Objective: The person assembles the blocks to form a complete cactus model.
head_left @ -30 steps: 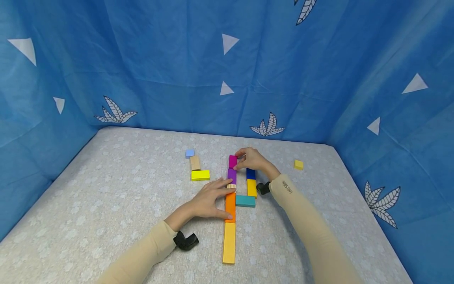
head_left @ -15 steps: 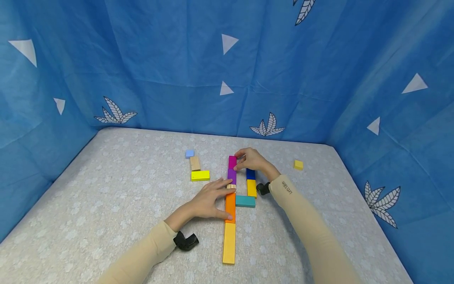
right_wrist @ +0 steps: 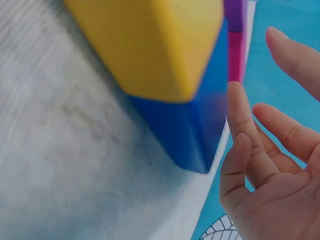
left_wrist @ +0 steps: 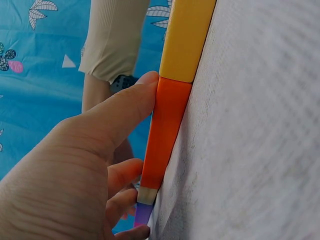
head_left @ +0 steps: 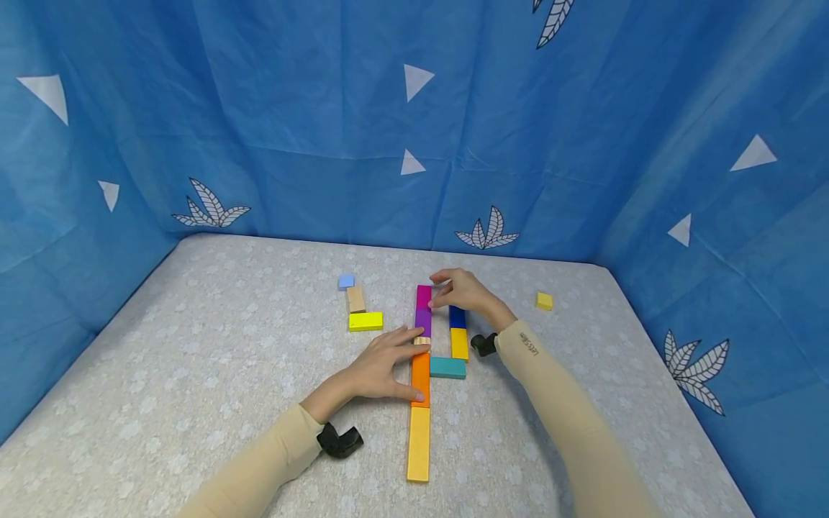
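Note:
A straight row of blocks runs away from me in the head view: long yellow (head_left: 418, 446), orange (head_left: 420, 378), a thin plain-wood one (head_left: 422, 341), purple (head_left: 423, 321) and magenta (head_left: 424, 296). My left hand (head_left: 377, 365) lies along the row's left side, its thumb (left_wrist: 125, 107) at the orange block and other fingertips by the wood and purple ones. My right hand (head_left: 468, 291) hovers beside the magenta block, fingers loosely bent with nothing between them. Below it, a dark blue block (head_left: 457, 317) meets a yellow block (head_left: 459, 345); a teal block (head_left: 448, 367) sits crosswise against the orange one.
Left of the row lie a bright yellow block (head_left: 365, 321), a plain wooden block (head_left: 355, 299) and a light blue one (head_left: 346, 282). A small yellow block (head_left: 544, 301) sits far right. A blue curtain (head_left: 311, 129) hangs behind the patterned table (head_left: 227, 345).
My right hand has shifted slightly right, its fingertips easing off the magenta block. The left hand stays in place, and the blocks look unmoved.

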The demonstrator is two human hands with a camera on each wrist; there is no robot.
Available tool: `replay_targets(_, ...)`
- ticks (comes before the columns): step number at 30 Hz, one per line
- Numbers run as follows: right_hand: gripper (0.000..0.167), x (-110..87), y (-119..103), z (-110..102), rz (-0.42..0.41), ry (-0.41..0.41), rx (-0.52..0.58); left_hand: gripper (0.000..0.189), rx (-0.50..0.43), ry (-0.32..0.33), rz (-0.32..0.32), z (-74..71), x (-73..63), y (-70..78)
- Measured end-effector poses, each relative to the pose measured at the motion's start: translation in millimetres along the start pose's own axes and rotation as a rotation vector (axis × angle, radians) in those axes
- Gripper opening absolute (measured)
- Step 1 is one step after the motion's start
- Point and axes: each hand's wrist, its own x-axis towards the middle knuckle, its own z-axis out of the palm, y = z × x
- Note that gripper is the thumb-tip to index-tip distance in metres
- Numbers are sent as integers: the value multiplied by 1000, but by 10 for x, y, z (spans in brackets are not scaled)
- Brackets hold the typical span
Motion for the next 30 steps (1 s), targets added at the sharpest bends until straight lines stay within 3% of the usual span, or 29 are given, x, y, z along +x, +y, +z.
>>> replay_targets(7, 59, -171, 42, -122, -39, 71, 18, 81, -3, -3, -12, 0, -4, 10)
replay_targets(19, 60, -580, 420, -399, -70, 271, 94, 80, -1, 3, -15, -2, -10, 25)
replay_targets(30, 71, -831, 824, -726, 98, 403, 127, 81, 4, 12, 0, 0, -1, 17)
